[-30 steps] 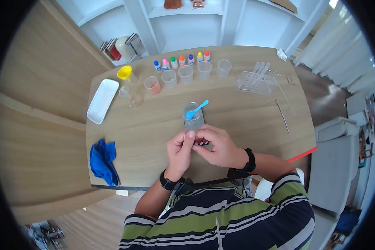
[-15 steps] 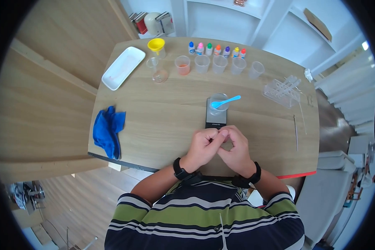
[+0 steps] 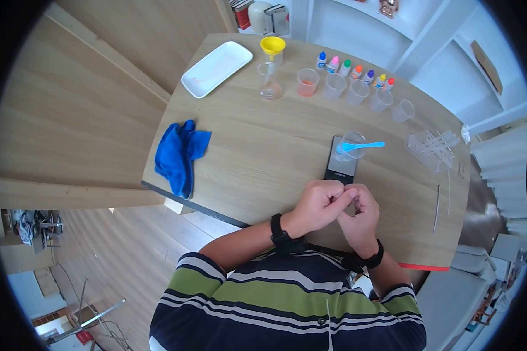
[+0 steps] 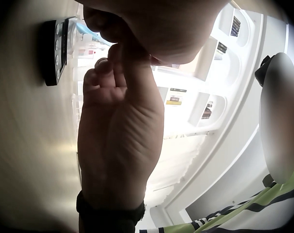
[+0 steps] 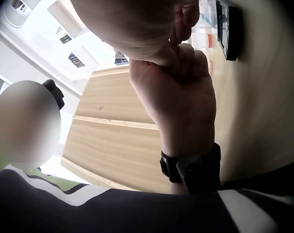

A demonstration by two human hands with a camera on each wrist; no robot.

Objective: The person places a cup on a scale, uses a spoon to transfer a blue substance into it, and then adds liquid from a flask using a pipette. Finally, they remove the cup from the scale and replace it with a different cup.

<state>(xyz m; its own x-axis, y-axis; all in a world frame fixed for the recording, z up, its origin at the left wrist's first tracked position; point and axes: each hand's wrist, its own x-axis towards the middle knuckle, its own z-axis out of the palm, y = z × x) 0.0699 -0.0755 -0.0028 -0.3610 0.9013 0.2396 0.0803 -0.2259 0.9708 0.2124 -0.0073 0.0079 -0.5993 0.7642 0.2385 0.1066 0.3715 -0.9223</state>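
Both hands meet in front of the table's near side, at the lower end of a small digital scale [image 3: 338,176]. My left hand [image 3: 320,203] has curled fingers, and its thumb reaches across to the right hand's fingertips. My right hand [image 3: 360,219] is bent inward against it, its fingers curled too. No object shows between them, though the inner fingers are partly hidden. On the scale stands a clear plastic cup [image 3: 357,153], with a light blue spoon [image 3: 366,145] lying across it. The scale's buttoned edge [image 4: 57,53] also appears in the left wrist view.
A row of clear cups [image 3: 358,92], one cup of pink-orange stuff [image 3: 307,83], small color bottles [image 3: 356,72], a yellow funnel [image 3: 273,45], a flask [image 3: 270,89] and a white tray [image 3: 216,69] stand at the back. A blue cloth [image 3: 178,158] lies left; a test tube rack [image 3: 428,151] stands right.
The head view has swung left, so the table sits further right in it. The hands have drawn back from the scale toward the body and stay together; the cup and spoon remain on it.
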